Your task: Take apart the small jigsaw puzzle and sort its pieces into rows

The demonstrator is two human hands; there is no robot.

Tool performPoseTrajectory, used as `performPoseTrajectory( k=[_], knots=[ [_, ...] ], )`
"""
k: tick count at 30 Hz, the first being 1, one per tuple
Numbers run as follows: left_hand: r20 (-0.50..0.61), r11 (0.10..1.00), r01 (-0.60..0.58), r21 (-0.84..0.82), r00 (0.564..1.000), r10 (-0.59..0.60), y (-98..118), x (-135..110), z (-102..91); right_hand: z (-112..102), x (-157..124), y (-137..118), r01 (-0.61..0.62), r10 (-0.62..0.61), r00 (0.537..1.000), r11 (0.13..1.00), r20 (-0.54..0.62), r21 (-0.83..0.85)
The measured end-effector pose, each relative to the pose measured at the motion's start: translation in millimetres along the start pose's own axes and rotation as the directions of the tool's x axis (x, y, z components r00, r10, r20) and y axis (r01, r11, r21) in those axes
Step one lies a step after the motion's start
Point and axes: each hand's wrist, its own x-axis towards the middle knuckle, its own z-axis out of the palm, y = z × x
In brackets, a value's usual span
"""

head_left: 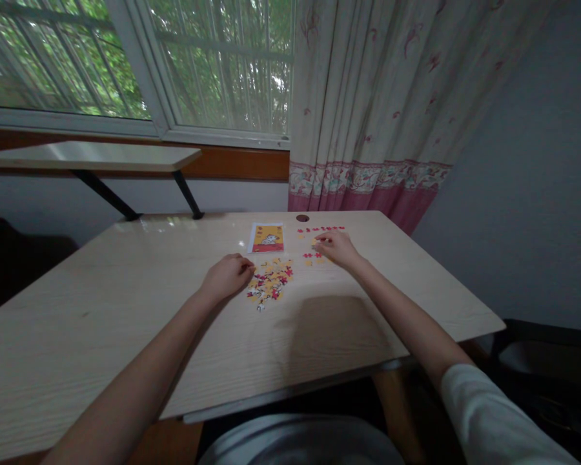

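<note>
**pinewood:** what's on the desk? Start at the near edge.

**jig_fan:** The near edge is bare wood, with both forearms reaching over it. Past the middle, the left hand is loosely curled, fingertips touching the left side of a loose pile of puzzle pieces. They're yellow, red and white bits, all jumbled. Can't tell if it has one pinched or is only resting on them.

**pinewood:** and the other one?

**jig_fan:** The right hand is a bit further out, toward the far right part of the desk. Its fingers are bent down onto a few scattered pieces right at its fingertips. Same deal, too small and dim to tell if it's holding one. Just beyond it, a row of red pieces runs along near the far edge.

**pinewood:** how would those pieces handle?

**jig_fan:** I'd guess thin card, nearly weightless and stiff enough, though the tabs would bend if forced. Lying flat on smooth wood they're probably fiddly to lift. I'd pinch one by its edges with the fingertips, or slide it clear of the pile first.

**pinewood:** anything else?

**jig_fan:** A picture card lies beyond the pile near the far edge, with a round hole just to its right. Behind the desk there's a shelf, a window and a curtain.
</note>
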Motion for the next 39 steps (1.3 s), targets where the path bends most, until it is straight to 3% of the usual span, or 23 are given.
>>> performPoseTrajectory(
  k=[7,15,27,33,39],
  knots=[
    [-0.009,1.0,-0.022,0.011,1.0,0.022,-1.4,0.1,3.2,19.3,34.0,18.1,-0.145,0.157,0.979,0.985,0.133,-0.094],
    [-0.003,0.998,-0.045,-0.043,0.999,0.045,-8.5,3.1,10.0,30.5,46.7,18.6,-0.153,0.179,0.971,0.974,0.158,-0.165],
    [-0.035,0.997,-0.056,-0.053,0.998,0.055,-12.8,4.9,15.8,24.8,43.1,17.1,-0.122,0.155,0.974,0.973,0.168,-0.193],
    [-0.043,0.996,-0.056,-0.066,0.998,0.053,-10.5,4.9,15.4,9.0,12.0,0.3,0.008,-0.001,0.997,0.995,0.074,-0.096],
    [-0.038,0.998,-0.047,-0.052,0.998,0.045,-6.7,3.4,12.8,8.4,-27.7,-36.5,0.232,-0.232,0.97,0.973,0.079,0.009]
  ],
)
